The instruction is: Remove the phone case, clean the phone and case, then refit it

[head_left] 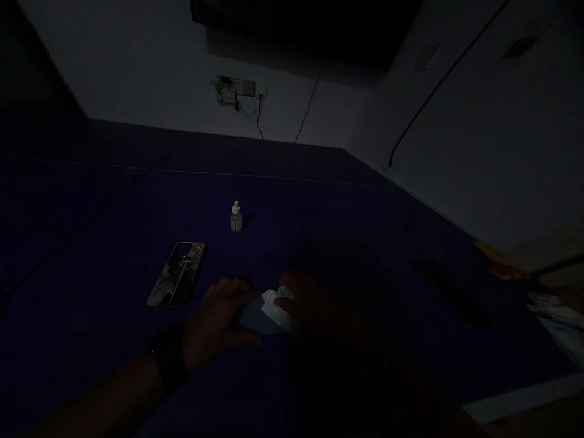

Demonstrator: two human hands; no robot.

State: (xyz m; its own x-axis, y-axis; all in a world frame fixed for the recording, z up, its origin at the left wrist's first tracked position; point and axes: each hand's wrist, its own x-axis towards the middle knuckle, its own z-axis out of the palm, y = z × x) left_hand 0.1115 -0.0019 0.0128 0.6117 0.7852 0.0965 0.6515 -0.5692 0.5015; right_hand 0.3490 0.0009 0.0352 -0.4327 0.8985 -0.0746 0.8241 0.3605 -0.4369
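Observation:
A flat blue-grey phone lies in front of me, partly covered by my hands. My left hand grips its left side, thumb along the near edge and fingers along the far one. Pinched in my right hand is a crumpled white tissue, pressed against the phone's surface. The phone's right end is hidden by that hand and deep shadow. To the left rests a patterned phone case with a camera cutout. Farther back a small dropper bottle with a white cap stands upright.
The room is very dark. A dark blue surface reaches to the white wall, where sockets and cables hang. A long dark object lies at right, near a yellow cloth and a pale plastic bag.

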